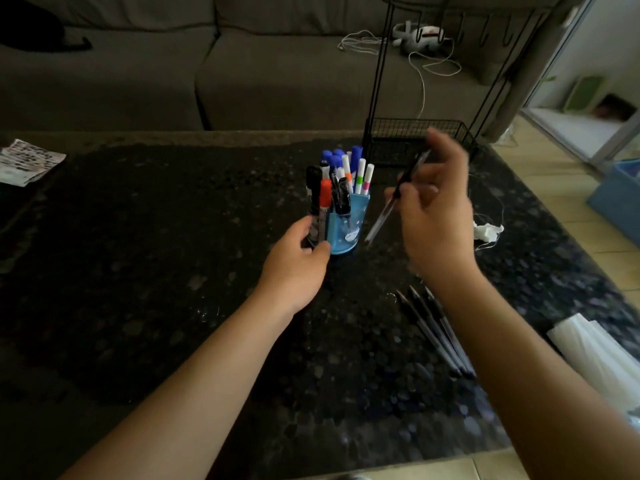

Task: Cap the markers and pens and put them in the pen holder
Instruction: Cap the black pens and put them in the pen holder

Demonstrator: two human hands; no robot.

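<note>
Head view | left hand (294, 252) curled round crowded pen holder (346, 225) | right hand (438, 216) pinches pen (379, 221) | risk: pen jams against packed markers (360, 171), holder tips.

No words, numbers or brand marks are coming through clearly enough to read. A crumpled printed paper (29, 164) is lying at the left edge of the table (173, 271) and is showing rows of dark print, but the print is too small and blurred to make out. The markers (320, 209) standing in the blue pen holder (346, 223) are carrying dark lettering on their pale barrels, and it is blurring past reading too. The front of the pen holder is showing only a small pale figure, not letters.
</note>
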